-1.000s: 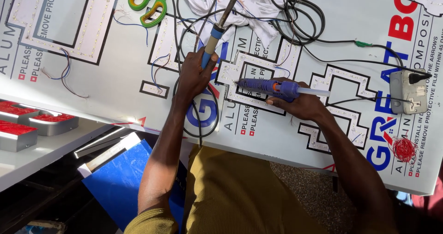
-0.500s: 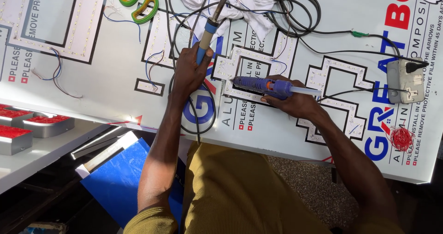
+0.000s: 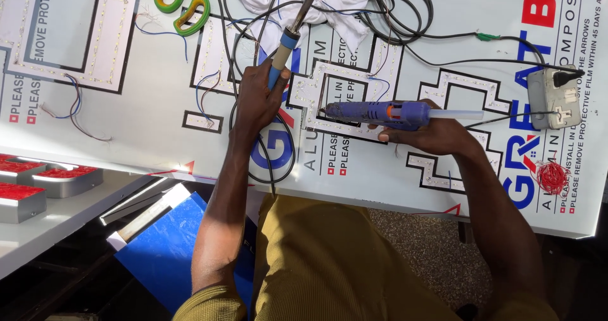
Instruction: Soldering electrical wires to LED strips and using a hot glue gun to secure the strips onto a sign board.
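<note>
Head view: the left hand [image 3: 256, 102] is closed around the blue grip of a soldering iron [image 3: 288, 39], whose shaft runs up toward 1 o'clock and out of the top edge, tip unseen. The right hand [image 3: 437, 134] is closed on a blue glue gun [image 3: 380, 112] lying level, nozzle pointing to 9 o'clock and touching the inner edge of a cut-out letter [image 3: 345, 99] lined with LED strips, a clear glue stick jutting from its back toward 3 o'clock. Compared with a second ago, the gun has slid a little toward 9 o'clock along the letter and its nozzle now sits down on the strip, while the iron has stayed raised and idle in much the same place; by my reading, gluing is the work in hand and soldering is paused. Both tools lie over the white panel [image 3: 158, 125]. Green scissors [image 3: 183, 4] lie at 11 o'clock from the left hand, a white cloth [image 3: 342, 4] with black cables at 12, and a grey socket box [image 3: 554, 96] at 3 o'clock from the gun.
</note>
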